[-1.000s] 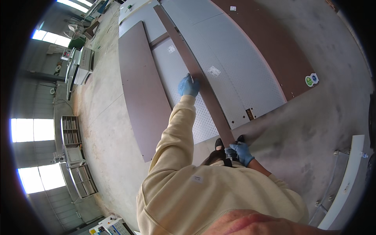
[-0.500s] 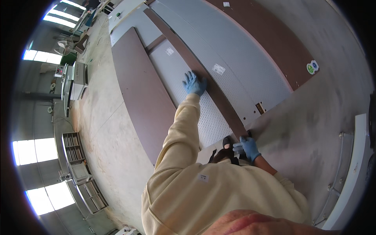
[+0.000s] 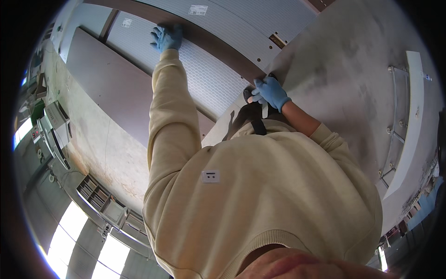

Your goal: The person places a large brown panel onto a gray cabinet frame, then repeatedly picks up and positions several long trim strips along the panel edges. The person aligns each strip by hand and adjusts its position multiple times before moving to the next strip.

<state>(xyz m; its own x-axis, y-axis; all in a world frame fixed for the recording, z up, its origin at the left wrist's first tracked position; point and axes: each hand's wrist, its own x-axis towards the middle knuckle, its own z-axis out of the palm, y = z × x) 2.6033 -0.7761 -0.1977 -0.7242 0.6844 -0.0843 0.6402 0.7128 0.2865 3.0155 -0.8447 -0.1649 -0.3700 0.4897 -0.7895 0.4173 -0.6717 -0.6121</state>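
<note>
A long dark brown strip (image 3: 218,50) lies across pale textured panels, its near end at my body. My left hand (image 3: 166,38), in a blue glove, rests with fingers spread on the strip's left edge and the silvery patterned panel (image 3: 204,74) beside it. At the strip's near end, my gloved right hand (image 3: 274,94) is closed, with bent fingers around the end; its fingertips are partly hidden. A wide brownish board (image 3: 109,79) lies left of the patterned panel. White labels stick to the panels, among them one label (image 3: 198,9) beyond the strip.
Right of the panels is grey floor (image 3: 334,79), with a long pale board (image 3: 411,116) and a metal frame (image 3: 395,135) beyond it. A grey machine (image 3: 56,116) and shelving (image 3: 94,191) stand at the left. A rectangular cutout (image 3: 278,41) shows near the far panel's edge.
The view has tilted down toward my body, so the panels and both hands sit higher in the picture. Both hands keep their places on the brown strip.
</note>
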